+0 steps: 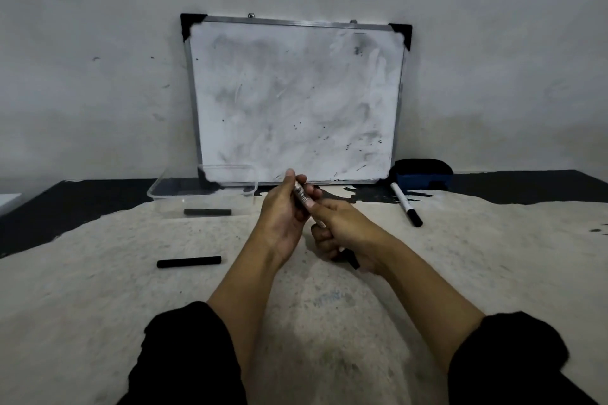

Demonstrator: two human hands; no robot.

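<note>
Both my hands hold one white marker (302, 197) above the middle of the table. My left hand (283, 211) grips its upper part, fingers curled round the barrel. My right hand (342, 233) grips the lower part, and the marker's black end (352, 260) sticks out below my fist. A smudged whiteboard (296, 99) leans against the wall behind my hands.
A second white marker with a black cap (406, 204) lies at the right, near a dark blue eraser (421, 174). A clear plastic box (204, 194) holds a black marker (207, 212). Another black marker (189, 262) lies at the left on the pale cloth (98, 289).
</note>
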